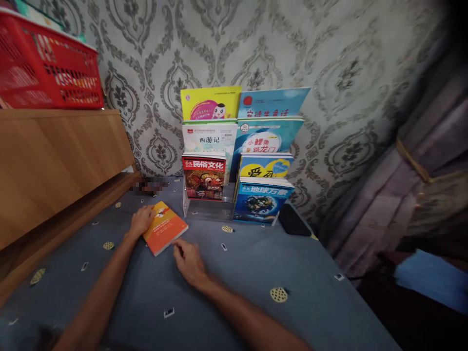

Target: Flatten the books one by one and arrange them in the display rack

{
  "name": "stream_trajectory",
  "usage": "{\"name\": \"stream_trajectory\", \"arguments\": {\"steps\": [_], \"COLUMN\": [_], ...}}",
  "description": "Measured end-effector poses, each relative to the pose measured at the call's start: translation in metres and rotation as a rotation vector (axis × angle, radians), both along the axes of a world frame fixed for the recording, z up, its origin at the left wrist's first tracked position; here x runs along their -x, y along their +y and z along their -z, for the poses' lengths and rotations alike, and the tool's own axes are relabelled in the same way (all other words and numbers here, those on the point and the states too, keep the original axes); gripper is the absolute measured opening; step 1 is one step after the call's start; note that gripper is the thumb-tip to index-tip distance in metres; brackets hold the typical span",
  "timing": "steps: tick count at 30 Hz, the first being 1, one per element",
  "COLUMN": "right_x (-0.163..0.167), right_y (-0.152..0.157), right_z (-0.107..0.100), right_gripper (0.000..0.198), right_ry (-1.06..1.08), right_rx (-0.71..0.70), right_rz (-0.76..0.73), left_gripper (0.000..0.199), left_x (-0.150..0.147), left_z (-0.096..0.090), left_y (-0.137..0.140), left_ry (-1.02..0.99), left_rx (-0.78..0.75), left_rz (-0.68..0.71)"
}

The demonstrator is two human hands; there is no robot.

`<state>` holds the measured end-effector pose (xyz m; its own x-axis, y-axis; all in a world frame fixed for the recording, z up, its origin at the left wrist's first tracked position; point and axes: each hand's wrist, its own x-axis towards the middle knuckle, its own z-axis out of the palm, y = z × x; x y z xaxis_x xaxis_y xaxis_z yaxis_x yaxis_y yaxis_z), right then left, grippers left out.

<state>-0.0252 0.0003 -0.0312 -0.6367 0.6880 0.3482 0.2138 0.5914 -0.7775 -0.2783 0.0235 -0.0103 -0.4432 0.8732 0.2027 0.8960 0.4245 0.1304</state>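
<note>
An orange book (165, 230) with a yellow upper cover lies flat and angled on the blue patterned cloth. My left hand (142, 220) is closed on its left edge, near the upper corner. Close to the book's lower right edge is my right hand (189, 262), fingers curled in and nothing visible in them; whether its fingertips touch the book I cannot tell. Just beyond stands a clear tiered rack (210, 210) of upright books, with a red-covered magazine (204, 178) at front left and a blue magazine with a globe (261, 202) at front right.
A dark flat object (293, 220) lies right of the rack. At left, a wooden cabinet (62, 165) carries a red plastic basket (54, 68). Patterned wallpaper is behind, and a tied curtain (398, 204) hangs on the right. A small blurred-out item lies by the cabinet.
</note>
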Motion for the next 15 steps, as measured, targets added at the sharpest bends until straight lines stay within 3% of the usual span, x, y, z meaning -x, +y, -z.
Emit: {"name": "stream_trajectory", "arguments": {"steps": [4, 8, 11, 15], "right_x": [-0.009, -0.024, -0.042, -0.073], "right_y": [-0.012, -0.015, -0.011, -0.008], "right_z": [-0.005, -0.015, -0.022, -0.025], "right_gripper": [0.026, 0.024, 0.023, 0.031], "right_ry": [-0.091, -0.145, -0.181, -0.293], "right_rx": [-0.328, -0.499, -0.506, -0.372], "right_rz": [-0.112, -0.172, -0.166, -0.156], "left_gripper": [0.045, 0.043, 0.045, 0.047], "left_x": [0.003, 0.000, -0.012, -0.040], "left_z": [0.008, 0.019, 0.025, 0.027], "left_y": [-0.017, -0.033, -0.040, -0.047], "left_ry": [-0.030, -0.111, -0.176, -0.256], "left_rx": [-0.050, -0.170, -0.232, -0.260], "left_rz": [0.062, 0.160, 0.226, 0.314]}}
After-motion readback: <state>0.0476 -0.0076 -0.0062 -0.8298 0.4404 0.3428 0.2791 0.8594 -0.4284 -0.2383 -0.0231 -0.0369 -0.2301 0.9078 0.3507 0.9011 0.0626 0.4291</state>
